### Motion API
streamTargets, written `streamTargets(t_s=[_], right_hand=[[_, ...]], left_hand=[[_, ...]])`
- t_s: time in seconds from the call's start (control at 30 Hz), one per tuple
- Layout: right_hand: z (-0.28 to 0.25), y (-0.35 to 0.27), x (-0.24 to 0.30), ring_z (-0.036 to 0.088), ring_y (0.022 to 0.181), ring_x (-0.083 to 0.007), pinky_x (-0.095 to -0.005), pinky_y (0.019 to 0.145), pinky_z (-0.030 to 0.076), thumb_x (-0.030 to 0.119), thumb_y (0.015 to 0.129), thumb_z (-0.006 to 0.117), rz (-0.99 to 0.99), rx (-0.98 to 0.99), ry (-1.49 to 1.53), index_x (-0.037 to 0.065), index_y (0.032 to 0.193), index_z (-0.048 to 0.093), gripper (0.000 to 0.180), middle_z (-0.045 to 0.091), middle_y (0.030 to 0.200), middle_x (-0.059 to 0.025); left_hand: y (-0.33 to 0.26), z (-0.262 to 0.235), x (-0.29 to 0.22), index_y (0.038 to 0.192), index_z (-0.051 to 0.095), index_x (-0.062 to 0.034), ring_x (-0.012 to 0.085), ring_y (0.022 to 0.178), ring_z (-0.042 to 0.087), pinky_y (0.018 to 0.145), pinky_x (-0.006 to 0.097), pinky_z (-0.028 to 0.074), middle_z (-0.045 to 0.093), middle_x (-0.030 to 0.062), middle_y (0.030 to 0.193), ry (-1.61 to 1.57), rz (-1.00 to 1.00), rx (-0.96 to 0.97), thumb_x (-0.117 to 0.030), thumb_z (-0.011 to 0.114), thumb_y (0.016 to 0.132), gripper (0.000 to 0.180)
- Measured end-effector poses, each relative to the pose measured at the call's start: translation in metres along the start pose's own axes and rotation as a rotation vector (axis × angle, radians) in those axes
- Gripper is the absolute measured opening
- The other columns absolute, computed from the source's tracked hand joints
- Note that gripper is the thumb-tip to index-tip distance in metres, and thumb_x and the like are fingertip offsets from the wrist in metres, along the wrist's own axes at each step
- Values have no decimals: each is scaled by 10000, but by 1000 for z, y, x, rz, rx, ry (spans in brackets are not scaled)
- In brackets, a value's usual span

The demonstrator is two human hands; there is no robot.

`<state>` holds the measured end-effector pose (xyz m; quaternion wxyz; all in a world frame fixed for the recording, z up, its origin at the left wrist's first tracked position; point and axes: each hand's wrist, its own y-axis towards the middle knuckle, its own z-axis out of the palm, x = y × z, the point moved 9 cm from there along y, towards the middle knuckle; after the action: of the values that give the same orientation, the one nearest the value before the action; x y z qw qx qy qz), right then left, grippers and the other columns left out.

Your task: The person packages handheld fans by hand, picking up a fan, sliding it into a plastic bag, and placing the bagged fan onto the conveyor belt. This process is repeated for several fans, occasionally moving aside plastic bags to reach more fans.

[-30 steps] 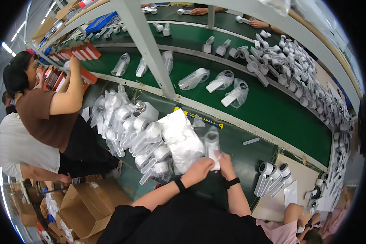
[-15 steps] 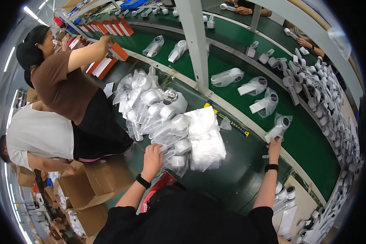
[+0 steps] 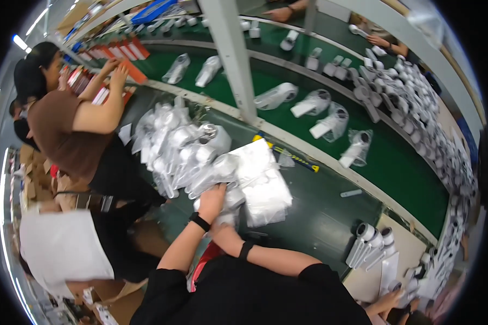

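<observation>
At the near edge of a heap of bagged white appliances point(image 3: 176, 146), each with a round head and a flat handle, both my hands come close together. My left hand point(image 3: 212, 201) has its fingers bent against a bagged white appliance point(image 3: 230, 215) at the heap's front. Just below it, my right hand point(image 3: 226, 238) reaches across to the left and touches the same clear plastic; its fingers are mostly hidden. A stack of clear plastic bags point(image 3: 264, 189) lies right of the heap. Behind the stack is a yellow and blue tool point(image 3: 293, 153).
Several bagged appliances point(image 3: 357, 149) lie on the green conveyor point(image 3: 401, 189) beyond a metal post point(image 3: 230, 59). Unbagged ones point(image 3: 371, 244) stand at the right, with a large pile behind. A co-worker in brown point(image 3: 70, 130) handles orange boxes at left; another bends beside cartons.
My right hand has left the bagged appliance on the conveyor and come back beside my left hand. That appliance stays on the belt. The person in white has bent lower.
</observation>
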<state>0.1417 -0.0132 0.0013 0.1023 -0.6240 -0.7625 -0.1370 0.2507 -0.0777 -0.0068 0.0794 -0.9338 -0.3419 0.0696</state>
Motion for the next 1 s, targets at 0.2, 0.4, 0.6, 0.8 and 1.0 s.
streamTargets(t_s=[0.2,0.4,0.6,0.8,1.0], right_hand=[[8,-8,27,599,666,-212,-319,547,486,108,767,534,-64,-154,-69,-10,1050,545,308,593,936,-131],[42,-12,30,639,774,-256,-363,625,515,131,698,635,-356,257,126,33,836,647,169,659,771,-110],[-5,-50,-25,640,642,-296,-407,544,510,119,765,579,-226,75,256,-28,874,603,185,622,650,-132],[-29,-64,-57,606,691,-231,-343,571,496,155,729,577,-201,33,167,74,740,591,83,564,738,-90],[-65,-105,-87,600,678,-252,-365,563,484,150,737,576,-271,-11,298,104,782,585,65,535,779,-103]], left_hand=[[14,-7,-29,1091,578,-121,306,760,652,621,400,517,649,144,890,50,156,64,-85,556,784,310],[0,-2,-20,943,576,-61,317,704,638,579,424,499,638,149,808,46,236,44,-131,601,736,220],[-36,-71,-13,952,484,-65,347,691,619,578,446,492,607,147,811,-131,4,-133,-132,631,698,301],[-59,-83,6,994,504,-67,327,704,632,583,404,500,627,145,867,-264,-81,-186,-142,689,732,330],[-76,-115,6,1085,569,-27,180,696,627,595,264,509,611,102,913,-605,-129,-338,17,707,752,364]])
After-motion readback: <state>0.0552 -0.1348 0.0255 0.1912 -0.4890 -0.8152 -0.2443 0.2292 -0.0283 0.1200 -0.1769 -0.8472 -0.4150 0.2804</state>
